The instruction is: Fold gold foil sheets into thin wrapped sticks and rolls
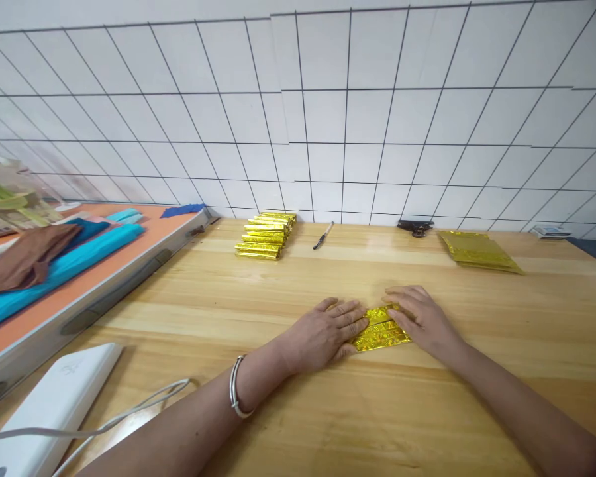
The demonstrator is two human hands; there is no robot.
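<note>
A shiny gold foil sheet (381, 334), folded into a small strip with creases along it, lies on the wooden table in front of me. My left hand (330, 331) rests flat over its left end, fingers stretched out and covering that part. At the other end, my right hand (424, 321) has the upper right corner of the foil between thumb and fingers. Its fingertips reach just past the far edge. Farther back sits a row of several rolled gold foil pieces (265, 236). A flat stack of gold foil sheets (479, 250) lies at the back right.
Near the tiled wall are a pen (324, 235), a black clip (416, 227) and a small white box (550, 232). At left, a raised orange surface (129, 248) bears blue and brown rolls. A white device (54, 404) with a cable (144, 404) lies at front left.
</note>
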